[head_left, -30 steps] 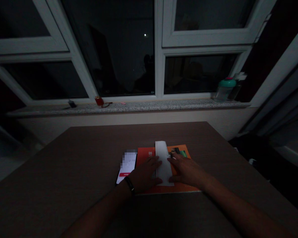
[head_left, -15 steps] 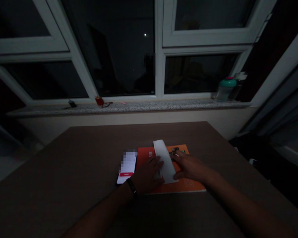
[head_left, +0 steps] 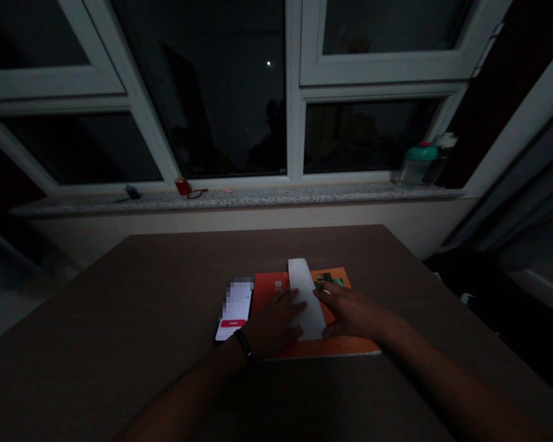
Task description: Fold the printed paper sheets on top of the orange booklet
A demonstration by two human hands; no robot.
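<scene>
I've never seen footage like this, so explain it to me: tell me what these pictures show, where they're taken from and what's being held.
No machine here: these are a person's own bare hands, filmed by a camera worn on their head, looking forward and down. The left hand, with a dark wristband, and the right hand lie open against a strip of white paper, one on each side. Neither clearly grips it. The strip lies on an orange booklet on a brown table. A smartphone lies just left of the booklet, with its screen lit.
</scene>
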